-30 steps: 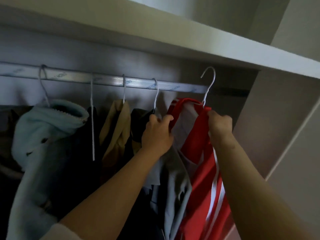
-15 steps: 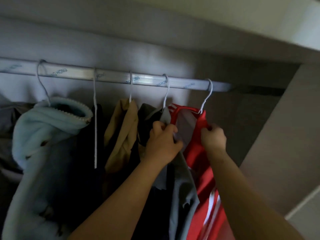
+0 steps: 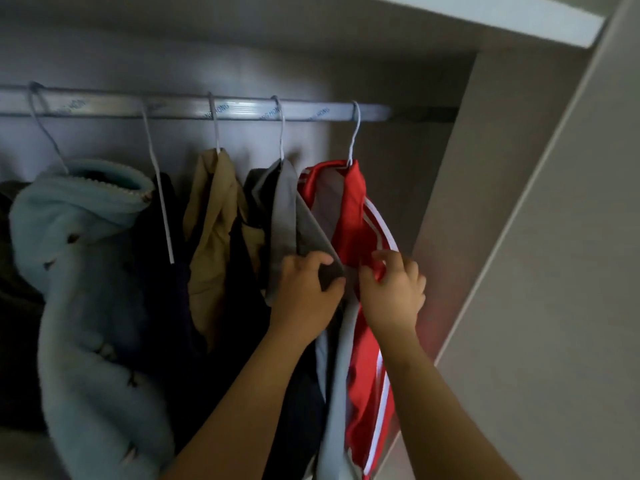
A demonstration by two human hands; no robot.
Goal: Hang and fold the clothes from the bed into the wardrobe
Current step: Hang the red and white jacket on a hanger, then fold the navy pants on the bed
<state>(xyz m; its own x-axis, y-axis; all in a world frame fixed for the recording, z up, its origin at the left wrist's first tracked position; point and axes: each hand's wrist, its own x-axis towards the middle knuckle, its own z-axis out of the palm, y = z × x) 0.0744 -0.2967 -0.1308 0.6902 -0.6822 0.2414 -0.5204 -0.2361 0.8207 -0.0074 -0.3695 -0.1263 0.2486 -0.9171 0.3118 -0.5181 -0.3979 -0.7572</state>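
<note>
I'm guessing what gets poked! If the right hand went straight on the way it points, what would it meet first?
Most likely the red striped jacket: the right hand points up into the wardrobe, fingertips seemingly pinching its red cloth already. Depth is unclear.

A: Where is the camera?
B: Worn on the person's head, facing into the wardrobe (image 3: 502,202), angled slightly up at the rail (image 3: 242,110).
A: How near?
B: Arm's reach. Both forearms rise from the bottom edge; the left hand (image 3: 306,292) grips a grey garment (image 3: 287,209), the right hand (image 3: 393,292) pinches a red jacket (image 3: 353,216), mid-frame.
</note>
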